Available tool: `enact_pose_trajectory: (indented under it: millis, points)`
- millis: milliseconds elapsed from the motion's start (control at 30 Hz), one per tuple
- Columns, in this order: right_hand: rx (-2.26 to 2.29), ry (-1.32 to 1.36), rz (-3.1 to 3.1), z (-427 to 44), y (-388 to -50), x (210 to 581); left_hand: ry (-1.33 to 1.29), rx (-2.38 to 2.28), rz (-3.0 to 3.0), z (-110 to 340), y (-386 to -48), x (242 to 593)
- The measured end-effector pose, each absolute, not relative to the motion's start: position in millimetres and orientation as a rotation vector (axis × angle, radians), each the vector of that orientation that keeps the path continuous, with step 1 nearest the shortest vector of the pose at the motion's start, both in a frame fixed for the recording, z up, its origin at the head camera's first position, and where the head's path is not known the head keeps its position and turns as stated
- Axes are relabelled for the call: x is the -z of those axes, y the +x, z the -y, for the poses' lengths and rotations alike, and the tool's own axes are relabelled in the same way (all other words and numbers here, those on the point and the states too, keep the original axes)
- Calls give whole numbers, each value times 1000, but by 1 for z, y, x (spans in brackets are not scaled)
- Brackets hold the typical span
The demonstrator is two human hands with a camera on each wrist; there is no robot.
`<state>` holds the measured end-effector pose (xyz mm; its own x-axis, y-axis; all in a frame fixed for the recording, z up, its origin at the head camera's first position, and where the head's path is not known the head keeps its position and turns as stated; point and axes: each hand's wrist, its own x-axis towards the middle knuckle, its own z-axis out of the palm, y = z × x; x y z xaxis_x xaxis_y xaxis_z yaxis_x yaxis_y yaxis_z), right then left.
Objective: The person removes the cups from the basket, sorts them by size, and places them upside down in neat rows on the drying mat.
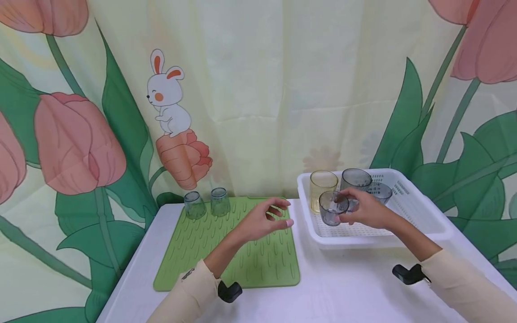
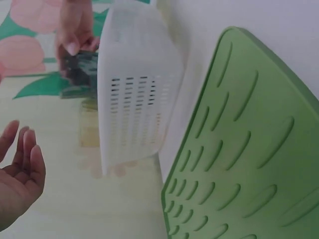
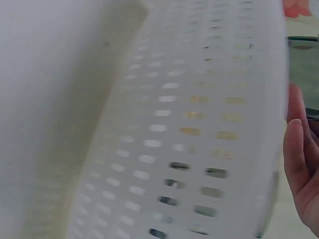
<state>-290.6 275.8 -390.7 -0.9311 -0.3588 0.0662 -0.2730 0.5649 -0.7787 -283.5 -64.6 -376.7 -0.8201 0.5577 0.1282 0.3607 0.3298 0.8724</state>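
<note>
— Which step was in hand?
— A transfer between perforated plastic basket (image 1: 371, 241) and ridged green mat (image 1: 258, 272), seemingly: a smooth, smoky glass (image 1: 331, 211) was held over the basket, pinched by the fingers of the right hand (image 1: 366, 211). The left hand (image 1: 261, 220) was empty, its fingers loosely bent, apart.
— And next?
— Steadiness, clear of the yellow glass (image 1: 321, 183), was seemingly required.

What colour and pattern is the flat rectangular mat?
The mat is green, with oblong relief marks; clearest in the left wrist view.

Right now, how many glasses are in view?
6: two glasses on the green mat, one in the right hand, three in the white basket; more may hide behind that hand.
</note>
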Motion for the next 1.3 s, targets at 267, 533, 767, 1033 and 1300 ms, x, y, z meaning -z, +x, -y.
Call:
enact_pose_trajectory:
  millis: [267, 533, 767, 1033, 1300]
  points:
    - [1510, -634, -2672, -259, -262, 357, 963, -1549, -2402, 62, -274, 365]
    - [1597, -926, -2541, -223, -234, 348, 1097, -1527, -2365, 51, -259, 350]
    - [1623, -972, -2453, -206, -224, 349, 1153, -1464, -2373, 46, -249, 347]
    - [1625, -950, -2419, -200, -220, 357, 1167, -1437, -2409, 48, -246, 352]
    - [1685, -969, -2327, -191, -220, 369, 1133, -1443, -2477, 54, -240, 343]
